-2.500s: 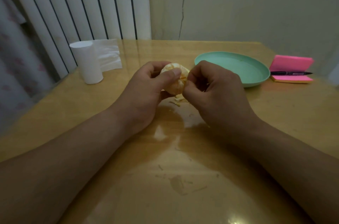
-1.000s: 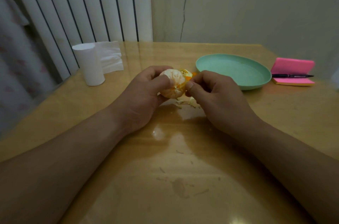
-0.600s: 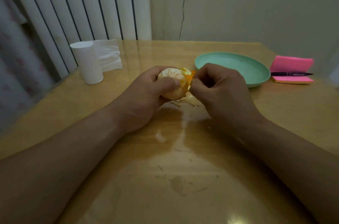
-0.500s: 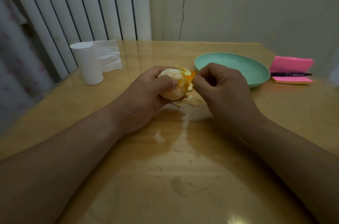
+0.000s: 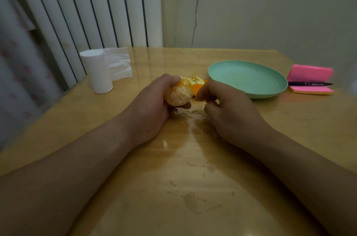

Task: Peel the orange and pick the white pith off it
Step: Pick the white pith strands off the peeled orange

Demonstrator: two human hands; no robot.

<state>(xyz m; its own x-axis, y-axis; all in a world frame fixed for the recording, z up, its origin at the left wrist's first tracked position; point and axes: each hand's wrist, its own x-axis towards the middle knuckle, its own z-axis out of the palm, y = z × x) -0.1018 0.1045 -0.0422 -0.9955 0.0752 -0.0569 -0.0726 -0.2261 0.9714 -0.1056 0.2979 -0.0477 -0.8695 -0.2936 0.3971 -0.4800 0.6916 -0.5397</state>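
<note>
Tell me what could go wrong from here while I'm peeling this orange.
1. The left hand grips the bare orange; a harder squeeze might burst segments and drip juice.
2. Pith scraps lie on the table, not in the green plate; the right hand beside them could scatter or smear them.

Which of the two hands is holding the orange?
The left hand grips the mostly peeled orange. The right hand is beside it, above the peel scraps on the table, and is not around the fruit.
</note>
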